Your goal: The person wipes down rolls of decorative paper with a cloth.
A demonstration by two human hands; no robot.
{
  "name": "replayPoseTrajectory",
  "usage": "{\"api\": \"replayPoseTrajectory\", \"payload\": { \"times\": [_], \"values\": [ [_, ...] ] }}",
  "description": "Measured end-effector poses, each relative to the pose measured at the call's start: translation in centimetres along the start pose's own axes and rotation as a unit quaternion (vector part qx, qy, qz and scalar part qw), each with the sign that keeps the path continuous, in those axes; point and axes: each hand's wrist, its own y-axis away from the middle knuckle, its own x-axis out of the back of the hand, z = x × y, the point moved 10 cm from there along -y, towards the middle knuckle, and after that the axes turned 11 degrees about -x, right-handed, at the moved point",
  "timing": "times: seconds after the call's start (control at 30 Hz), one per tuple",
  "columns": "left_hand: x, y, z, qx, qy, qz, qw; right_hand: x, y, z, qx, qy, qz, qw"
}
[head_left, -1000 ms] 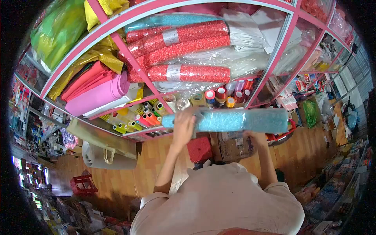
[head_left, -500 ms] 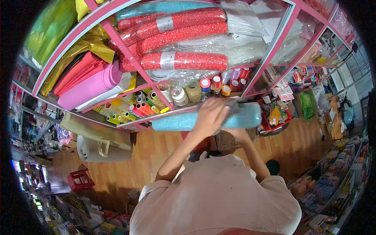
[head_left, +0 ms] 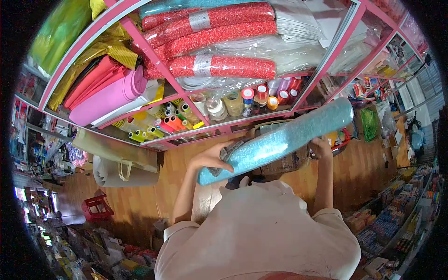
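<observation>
A light-blue glittery roll [head_left: 284, 140] in clear wrapping lies slanted across my front, its right end raised toward the shelves. My left hand [head_left: 210, 157] is closed round its lower left end, with a crumpled dark-grey cloth [head_left: 227, 153] pressed between palm and roll. Under the roll's right part, my right hand [head_left: 322, 148] grips from below; its fingers are partly hidden behind the roll.
A pink-framed glass cabinet [head_left: 224, 128] stands ahead, holding red glitter rolls [head_left: 233, 67], a pink roll [head_left: 109, 95] and several tape rolls [head_left: 175, 122]. A red stool [head_left: 97, 208] stands left on the wooden floor [head_left: 140, 205]. Packed goods [head_left: 401, 210] line the right.
The roll has swung from nearly level to a slant, right end up. My left hand moved with the cloth from its middle to its left end; my right hand shifted rightward.
</observation>
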Motion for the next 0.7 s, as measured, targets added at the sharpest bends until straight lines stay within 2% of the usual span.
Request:
{"api": "replayPoseTrajectory", "payload": {
  "times": [0.17,0.23,0.27,0.3,0.33,0.37,0.4,0.43,0.5,0.63,0.7],
  "values": [
    [-3.0,-0.5,1.6,-0.014,0.07,0.01,0.997,-2.4,-0.8,-0.6,0.004,-0.038,0.021,0.999],
    [-2.1,-0.1,0.2,0.038,0.111,0.122,0.986,-4.5,-1.1,-1.0,-0.011,-0.054,0.014,0.998],
    [-1.3,-0.2,1.0,0.018,0.037,0.147,0.988,-7.2,-0.9,-2.1,0.006,-0.038,-0.028,0.999],
    [-1.3,-0.2,1.2,0.02,0.037,0.144,0.989,-9.6,-0.7,-2.9,0.023,-0.023,-0.069,0.997],
    [-0.1,0.0,1.8,0.017,-0.067,0.181,0.981,-9.9,-1.1,-2.7,0.024,-0.024,-0.067,0.997],
    [1.0,0.3,2.5,0.013,-0.171,0.217,0.961,-10.7,-1.5,-1.9,-0.014,-0.073,-0.1,0.992],
    [1.6,0.7,4.2,-0.035,-0.277,0.244,0.929,-11.5,-1.9,-1.1,-0.051,-0.122,-0.133,0.982],
    [1.6,0.7,4.4,-0.036,-0.278,0.243,0.929,-11.6,-2.4,-0.7,-0.049,-0.123,-0.133,0.982],
    [1.5,0.7,6.4,-0.064,-0.392,0.226,0.889,-11.5,-3.6,1.4,-0.113,-0.244,-0.119,0.956],
    [1.7,0.3,8.4,-0.091,-0.392,0.229,0.886,-10.8,-3.6,3.0,-0.077,-0.17,-0.059,0.981],
    [1.3,-1.1,7.8,-0.087,-0.286,0.222,0.928,-11.0,-3.3,5.2,-0.072,-0.211,-0.077,0.972]
  ]
}}
